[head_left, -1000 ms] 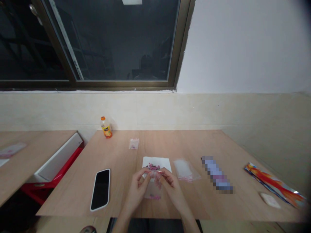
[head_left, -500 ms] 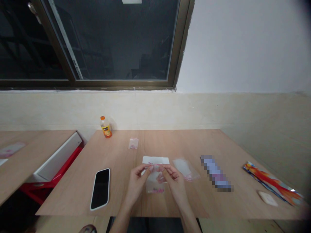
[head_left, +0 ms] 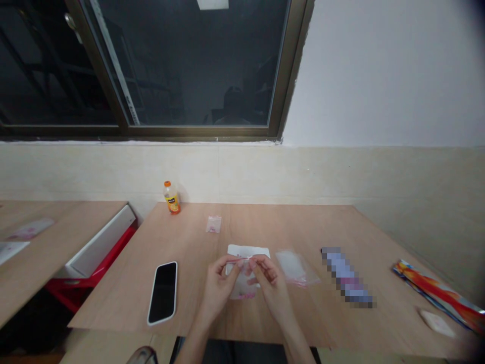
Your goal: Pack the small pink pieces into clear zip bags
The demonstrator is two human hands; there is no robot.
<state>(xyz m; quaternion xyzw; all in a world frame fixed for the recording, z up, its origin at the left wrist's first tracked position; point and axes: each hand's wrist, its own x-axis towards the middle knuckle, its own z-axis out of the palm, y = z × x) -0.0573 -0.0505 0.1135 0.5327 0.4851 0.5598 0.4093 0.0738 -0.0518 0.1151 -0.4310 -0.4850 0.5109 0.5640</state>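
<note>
Both hands pinch the pink-edged top of a small clear zip bag [head_left: 243,291], which hangs down between them with small pink bits at its bottom. My left hand [head_left: 223,275] is closed on the left end of the top edge. Close by on the same edge, my right hand [head_left: 270,275] is closed with thumb and forefinger. Behind the bag a white sheet of paper [head_left: 248,249] lies on the table, partly covered by the hands. Right of my right hand lies a stack of clear zip bags [head_left: 293,265].
A phone [head_left: 162,293] lies at the left, and an orange-capped drink bottle [head_left: 172,198] stands behind it. Another small filled zip bag [head_left: 214,224] lies further back. To the right are a blurred-out item [head_left: 346,277], a colourful wrapper [head_left: 439,296] and a white piece [head_left: 436,322].
The view has shifted slightly, so most things appear further right. My hands have come closer together along the bag's top edge.
</note>
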